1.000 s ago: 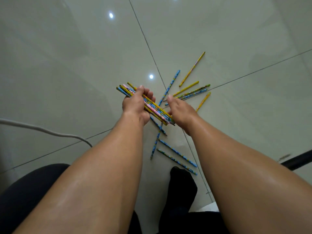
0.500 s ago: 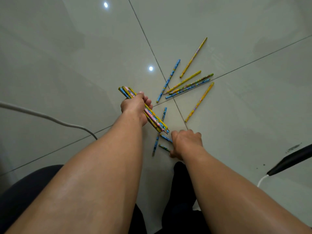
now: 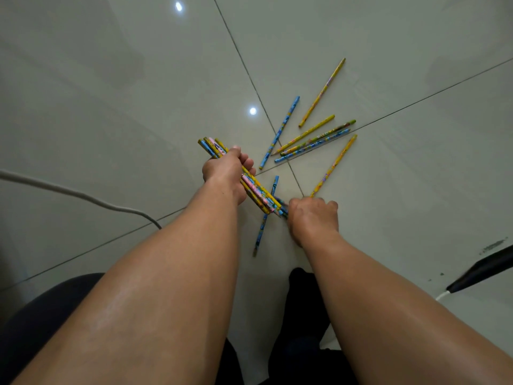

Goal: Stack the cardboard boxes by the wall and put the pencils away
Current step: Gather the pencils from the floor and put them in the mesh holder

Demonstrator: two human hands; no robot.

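Observation:
My left hand (image 3: 226, 169) grips a bundle of pencils (image 3: 256, 194), yellow, blue and pink, slanting from upper left to lower right above the tiled floor. My right hand (image 3: 312, 216) has its fingers curled right at the bundle's lower end. A short blue pencil end shows between it and the bundle, and the rest of its grip is hidden. Several loose pencils lie on the floor beyond: a blue one (image 3: 280, 132), a yellow one (image 3: 323, 91), a cluster (image 3: 315, 140) and another yellow one (image 3: 334, 165). One more blue pencil (image 3: 263, 225) lies under the bundle. No cardboard boxes are in view.
A white cable (image 3: 83, 194) curves across the glossy floor on the left. At the right edge lies a black object (image 3: 485, 269) with a white cord end. My dark-clothed leg and foot (image 3: 304, 298) are just below the hands.
My right hand rose from the floor near my foot to the bundle's lower end. The two blue pencils that lay there are gone from the floor. My left hand barely moved.

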